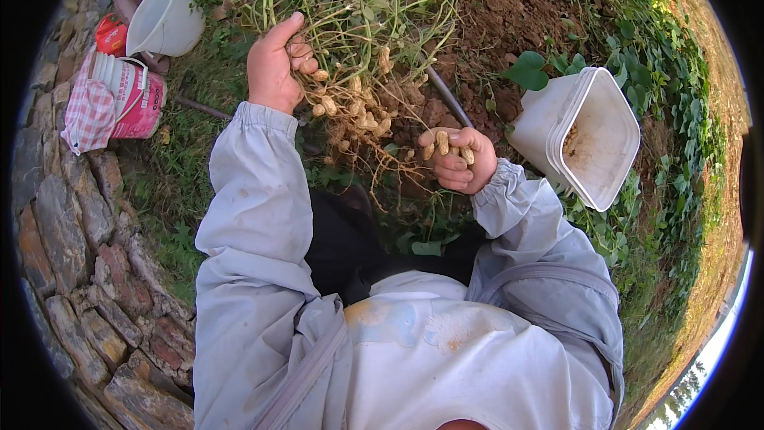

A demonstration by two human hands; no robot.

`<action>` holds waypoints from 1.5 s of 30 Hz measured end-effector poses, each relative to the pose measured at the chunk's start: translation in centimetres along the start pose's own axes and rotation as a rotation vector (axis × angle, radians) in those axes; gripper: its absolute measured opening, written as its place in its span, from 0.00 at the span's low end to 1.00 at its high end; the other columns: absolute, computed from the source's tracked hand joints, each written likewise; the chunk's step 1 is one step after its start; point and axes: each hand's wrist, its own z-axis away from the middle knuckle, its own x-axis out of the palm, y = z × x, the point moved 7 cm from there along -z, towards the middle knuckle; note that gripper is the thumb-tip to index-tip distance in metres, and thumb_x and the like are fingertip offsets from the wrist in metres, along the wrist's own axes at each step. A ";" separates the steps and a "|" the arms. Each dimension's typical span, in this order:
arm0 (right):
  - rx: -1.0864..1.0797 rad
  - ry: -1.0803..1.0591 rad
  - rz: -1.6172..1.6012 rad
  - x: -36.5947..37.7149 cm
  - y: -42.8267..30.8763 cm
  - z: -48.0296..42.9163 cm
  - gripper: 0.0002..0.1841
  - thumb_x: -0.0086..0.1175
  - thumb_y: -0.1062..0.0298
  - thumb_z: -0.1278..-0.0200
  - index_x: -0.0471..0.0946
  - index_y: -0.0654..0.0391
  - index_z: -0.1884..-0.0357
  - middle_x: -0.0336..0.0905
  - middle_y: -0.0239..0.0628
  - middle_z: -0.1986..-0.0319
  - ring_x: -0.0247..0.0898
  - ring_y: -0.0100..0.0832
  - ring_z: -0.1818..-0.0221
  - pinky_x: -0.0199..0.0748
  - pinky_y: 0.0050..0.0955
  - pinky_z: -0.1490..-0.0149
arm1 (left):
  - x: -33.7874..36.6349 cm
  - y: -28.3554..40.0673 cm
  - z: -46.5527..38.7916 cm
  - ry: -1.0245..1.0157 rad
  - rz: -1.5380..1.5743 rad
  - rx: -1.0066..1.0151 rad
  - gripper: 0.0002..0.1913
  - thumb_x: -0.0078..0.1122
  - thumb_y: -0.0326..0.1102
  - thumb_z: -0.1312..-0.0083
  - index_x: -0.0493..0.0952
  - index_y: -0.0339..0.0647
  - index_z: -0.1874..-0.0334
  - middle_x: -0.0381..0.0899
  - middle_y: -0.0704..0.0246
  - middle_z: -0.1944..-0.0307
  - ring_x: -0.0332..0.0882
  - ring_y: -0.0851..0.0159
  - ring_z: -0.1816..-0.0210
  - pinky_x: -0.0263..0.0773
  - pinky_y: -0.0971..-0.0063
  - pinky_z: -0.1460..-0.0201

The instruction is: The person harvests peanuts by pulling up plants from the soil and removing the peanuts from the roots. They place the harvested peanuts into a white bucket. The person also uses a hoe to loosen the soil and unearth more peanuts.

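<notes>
My left hand [277, 65] grips the stems of an uprooted peanut plant [358, 65], its thumb pointing up and its fingers curled round the stems. A cluster of peanut pods [358, 107] hangs among the thin roots [382, 158], to the right of that hand and below it. My right hand [456, 161] is closed on several loose peanut pods [442, 142], held between thumb and fingers beside the root ends. The leafy tops spread away from me at the top of the view.
A square white plastic bucket [537, 125] lies tipped at right, with some pods inside. At left are a white tub [167, 21], a pink bucket [140, 104] with checked cloth [92, 113], and a stone wall [65, 233]. A metal rod [447, 95] lies on the reddish soil [507, 18].
</notes>
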 end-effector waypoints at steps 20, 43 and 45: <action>0.004 -0.098 -0.119 0.3 4.0 -1.7 0.12 0.46 0.64 0.43 0.73 0.55 0.59 0.74 0.60 0.54 0.71 0.33 0.77 0.63 0.22 0.85 | -0.4 -0.3 -0.5 0.018 -0.038 0.002 0.12 0.59 0.36 0.39 0.67 0.46 0.77 0.55 0.79 0.86 0.49 0.77 0.85 0.48 0.80 0.81; -0.064 0.617 1.726 0.0 -6.3 1.4 0.15 0.54 0.63 0.49 0.79 0.61 0.61 0.78 0.43 0.81 0.75 0.35 0.79 0.73 0.31 0.67 | -0.3 -0.4 -0.9 0.031 0.000 0.028 0.18 0.58 0.34 0.37 0.60 0.49 0.82 0.52 0.80 0.89 0.49 0.77 0.87 0.48 0.80 0.82; -0.155 0.649 1.641 0.7 -7.3 3.1 0.14 0.54 0.64 0.48 0.79 0.62 0.62 0.77 0.41 0.81 0.74 0.30 0.79 0.72 0.29 0.68 | -0.7 -0.3 -1.1 0.023 0.049 0.004 0.17 0.57 0.33 0.37 0.60 0.49 0.82 0.52 0.79 0.89 0.49 0.77 0.87 0.48 0.80 0.83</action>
